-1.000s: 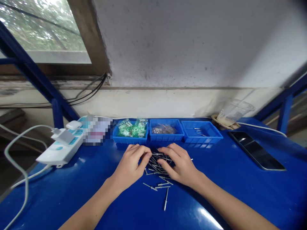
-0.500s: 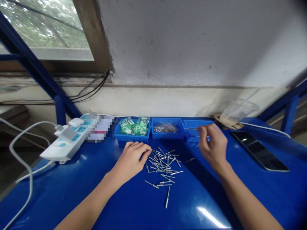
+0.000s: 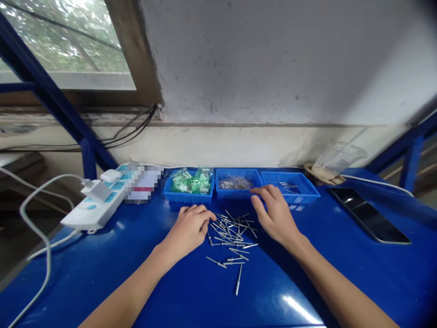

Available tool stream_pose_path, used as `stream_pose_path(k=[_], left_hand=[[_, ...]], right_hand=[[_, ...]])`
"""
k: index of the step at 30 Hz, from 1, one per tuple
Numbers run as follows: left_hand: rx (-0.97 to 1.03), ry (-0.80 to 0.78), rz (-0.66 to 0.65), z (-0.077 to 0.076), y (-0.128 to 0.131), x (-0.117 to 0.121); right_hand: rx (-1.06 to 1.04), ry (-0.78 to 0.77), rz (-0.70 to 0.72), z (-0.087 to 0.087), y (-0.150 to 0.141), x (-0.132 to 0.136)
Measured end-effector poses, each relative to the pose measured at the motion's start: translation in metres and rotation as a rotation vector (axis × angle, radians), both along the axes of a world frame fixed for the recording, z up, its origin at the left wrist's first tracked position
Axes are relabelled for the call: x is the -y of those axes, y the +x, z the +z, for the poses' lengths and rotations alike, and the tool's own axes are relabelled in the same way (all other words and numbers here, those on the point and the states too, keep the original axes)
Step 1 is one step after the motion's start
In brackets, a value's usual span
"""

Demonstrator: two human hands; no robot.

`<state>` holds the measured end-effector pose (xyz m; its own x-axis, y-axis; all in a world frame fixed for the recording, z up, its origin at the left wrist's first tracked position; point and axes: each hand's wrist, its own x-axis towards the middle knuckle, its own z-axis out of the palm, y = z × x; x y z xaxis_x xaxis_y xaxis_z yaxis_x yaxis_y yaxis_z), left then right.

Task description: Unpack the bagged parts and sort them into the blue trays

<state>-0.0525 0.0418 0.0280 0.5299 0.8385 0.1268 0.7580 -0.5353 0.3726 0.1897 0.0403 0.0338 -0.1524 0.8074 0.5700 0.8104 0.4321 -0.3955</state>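
Silver blind rivets [image 3: 232,232] lie in a loose pile on the blue tabletop. At the pile's left edge is my left hand [image 3: 191,228], its fingers curled and closed at the tips; whether a rivet is pinched there is hidden. My right hand [image 3: 275,214] hovers right of the pile, thumb and forefinger apart, holding nothing. Beyond it stands the right blue bin [image 3: 303,198], with several thin rivets [image 3: 288,185] inside. The middle blue bin [image 3: 235,195] holds small metal pieces in clear plastic. Green-and-clear packets [image 3: 191,182] fill the left blue bin [image 3: 189,198].
A white power strip [image 3: 92,212] with plugs and cables occupies the table's left side, beside a blurred-out flat item [image 3: 141,184]. On the right lies a dark phone [image 3: 370,214]; behind it a clear plastic cup [image 3: 337,159] leans near the wall.
My right hand has moved left and down from the right bin toward the pile. The rivet it held is out of its fingers. My left hand has barely shifted.
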Motion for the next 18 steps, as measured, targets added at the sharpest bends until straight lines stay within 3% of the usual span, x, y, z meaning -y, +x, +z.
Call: stream_pose_path(k=[4, 10, 18], left_hand=[[-0.017, 0.009, -0.031, 0.000, 0.000, 0.000], [-0.052, 0.046, -0.049, 0.002, 0.001, 0.001], [0.130, 0.078, 0.070, 0.012, -0.001, 0.002]], right_hand=[[0.041, -0.057, 0.123, -0.005, -0.014, 0.005], [0.082, -0.063, 0.180, -0.005, -0.019, 0.008], [0.135, -0.015, 0.282, -0.009, -0.029, 0.013]])
